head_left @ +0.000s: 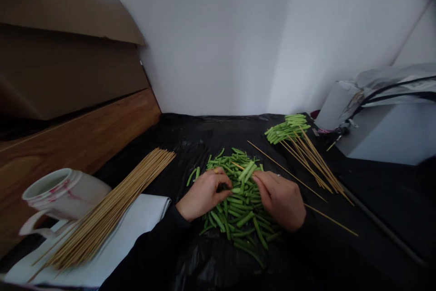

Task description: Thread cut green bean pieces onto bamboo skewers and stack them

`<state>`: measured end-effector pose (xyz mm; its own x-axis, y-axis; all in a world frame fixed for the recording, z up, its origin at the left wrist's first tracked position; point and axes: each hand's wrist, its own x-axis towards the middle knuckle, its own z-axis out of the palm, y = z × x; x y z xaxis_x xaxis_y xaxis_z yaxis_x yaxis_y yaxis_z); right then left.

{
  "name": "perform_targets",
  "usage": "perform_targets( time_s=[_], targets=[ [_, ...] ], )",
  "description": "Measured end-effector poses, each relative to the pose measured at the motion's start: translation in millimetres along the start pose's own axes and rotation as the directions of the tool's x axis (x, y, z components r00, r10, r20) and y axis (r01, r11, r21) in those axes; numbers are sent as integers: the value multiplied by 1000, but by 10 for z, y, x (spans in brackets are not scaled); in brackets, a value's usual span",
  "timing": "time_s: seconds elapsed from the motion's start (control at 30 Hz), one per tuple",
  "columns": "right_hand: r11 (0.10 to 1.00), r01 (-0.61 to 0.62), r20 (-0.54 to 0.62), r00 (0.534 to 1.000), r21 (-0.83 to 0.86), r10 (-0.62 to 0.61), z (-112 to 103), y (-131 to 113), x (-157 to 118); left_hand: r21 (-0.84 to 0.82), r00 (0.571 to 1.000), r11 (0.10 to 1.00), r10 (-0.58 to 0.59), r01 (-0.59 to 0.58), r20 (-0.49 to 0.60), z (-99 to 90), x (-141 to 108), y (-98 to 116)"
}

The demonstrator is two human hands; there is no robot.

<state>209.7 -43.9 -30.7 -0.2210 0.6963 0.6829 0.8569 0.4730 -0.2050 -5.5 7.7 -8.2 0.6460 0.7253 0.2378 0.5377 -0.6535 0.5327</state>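
Plainly, the right hand (pixel 284 198) has a narrow grip on a skewer (pixel 331 219), its pointed end toward the left hand and bean pieces (pixel 247 171) threaded just beyond the right fingertips. The left hand (pixel 207 189) is curled, thumb and forefinger close together at a cut bean (pixel 235 190); whether they pinch it I cannot tell. Both work over the pile (pixel 245 220) of beans. Reddish marks colour the mug (pixel 61 195), beside a bundle (pixel 112 211) of skewers. Black sheeting (pixel 204 132) covers the bench, stretching behind the pile to the wall (pixel 218 41); a board (pixel 85 132) edges the left. Threaded beans (pixel 288 129) lie far right, a loose skewer (pixel 286 170) nearer.
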Motion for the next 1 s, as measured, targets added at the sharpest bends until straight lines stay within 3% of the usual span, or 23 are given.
perform_targets(
  time_s=[0.13,0.27,0.37,0.47,0.57,0.63,0.73,1.0],
  targets=[
    [1000,-7,-8,1000,-5,7,-9,-2,4,-82,997,996,-51,46,-60,17,10,13],
    [1000,2,-20,1000,-19,-2,-17,-8,4,-405,961,902,-231,153,-153,13,51,2],
    [1000,19,-17,1000,-7,-19,-19,-19,0,-655,903,729,-397,199,-167,-9,81,2],
    [1000,29,-4,1000,-7,-29,-17,-39,-7,-869,850,453,-521,198,-78,-27,88,8],
    [999,33,15,999,0,-33,-14,-59,-15,-972,830,167,-556,165,46,-36,87,3],
    [999,33,19,999,1,-33,-11,-64,-18,-985,834,73,-545,153,90,-37,88,-8],
    [999,35,24,999,-3,-35,-6,-62,-18,-989,834,29,-540,147,108,-32,90,-22],
    [999,36,28,999,-2,-36,-5,-55,-22,-984,837,23,-530,175,136,-13,85,10]
  ],
)
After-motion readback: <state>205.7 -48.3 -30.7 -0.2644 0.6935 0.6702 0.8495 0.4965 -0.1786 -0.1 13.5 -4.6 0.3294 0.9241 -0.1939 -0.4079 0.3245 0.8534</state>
